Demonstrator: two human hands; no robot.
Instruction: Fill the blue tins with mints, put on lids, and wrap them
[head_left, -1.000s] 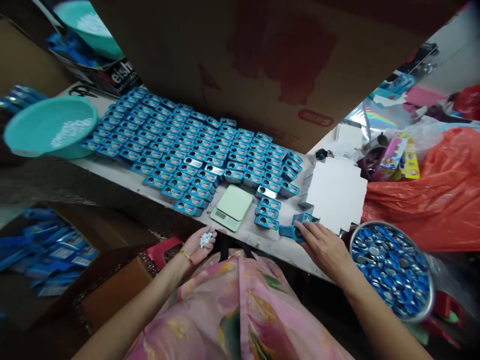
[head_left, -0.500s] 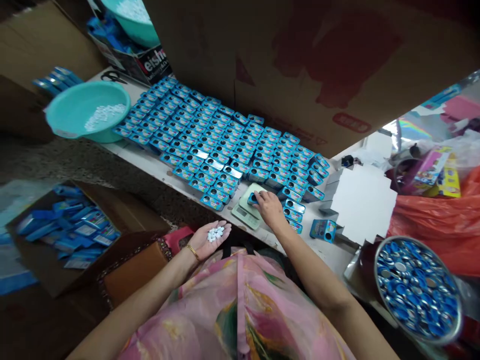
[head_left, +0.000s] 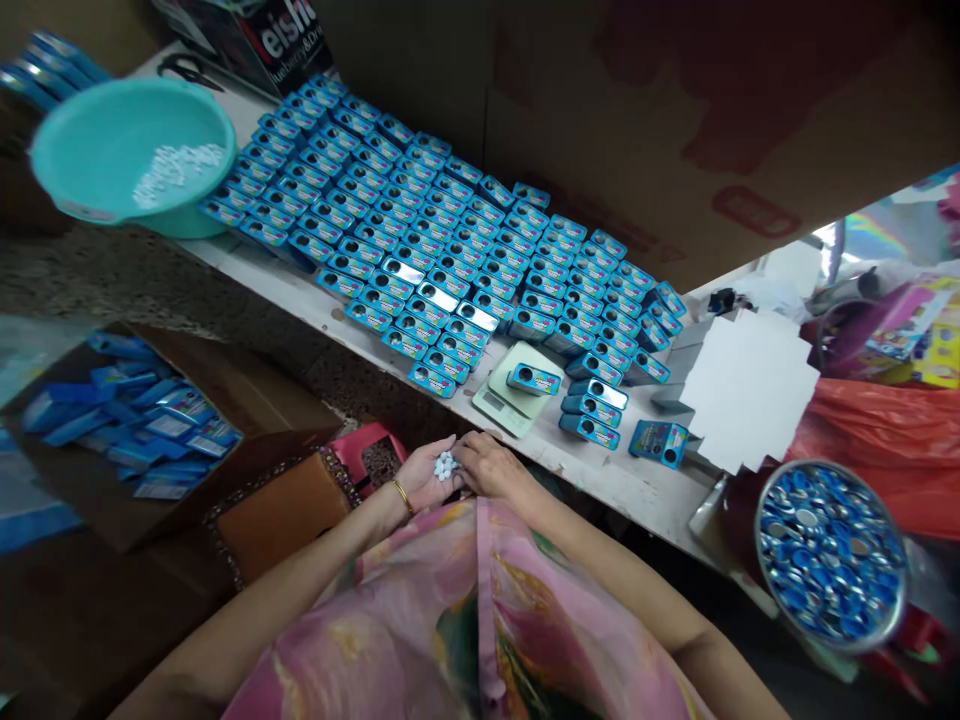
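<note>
Small white tablets (head_left: 445,466) lie in a heap in the cupped palm of my left hand (head_left: 424,478), which wears a gold bangle. My right hand (head_left: 491,465) is bent against it, its fingers curled together at the edge of the heap; the fingertips are partly hidden. Just beyond my hands, a pale green digital scale (head_left: 501,408) bears one small blue tin (head_left: 534,379) with a dark round hole in its top. Rows of similar blue tins (head_left: 405,240) stand closely packed on the bench behind the scale. Several more tins (head_left: 592,410) stand right of it.
A turquoise basin (head_left: 82,150) with white tablets stands at the bench's left end. Below it is a carton (head_left: 262,400) of blue packs. A metal pot of blue and silver caps (head_left: 829,550) stands at right, near a white cut-out card (head_left: 750,390). A big cardboard box (head_left: 540,100) rises behind.
My right hand has let go of the tin on the scale and come back to the tablets in my left palm. The camera view has shifted slightly.
</note>
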